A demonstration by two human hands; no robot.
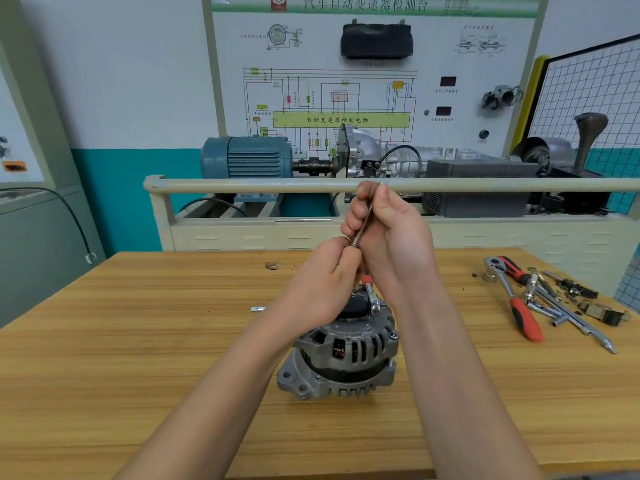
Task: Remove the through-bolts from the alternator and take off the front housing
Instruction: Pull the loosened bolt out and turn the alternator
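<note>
The alternator (pixel 341 355) is seen standing on the wooden table (pixel 138 341), near its middle. Just above it, a small ratchet (pixel 370 294) with an orange grip is partly hidden between the wrists. A long thin through-bolt (pixel 363 225) is held upright over the alternator: its lower end is pinched by the left hand (pixel 325 282), its upper part is gripped by the right hand (pixel 388 233). Further right, a ratchet wrench (pixel 516 299) and loose sockets are laid on the table. Beyond, a blue motor (pixel 246 157) is mounted on a test bench.

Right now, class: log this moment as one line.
left hand: holds bolt | right hand: holds bolt | ratchet: on alternator | housing: on
</note>
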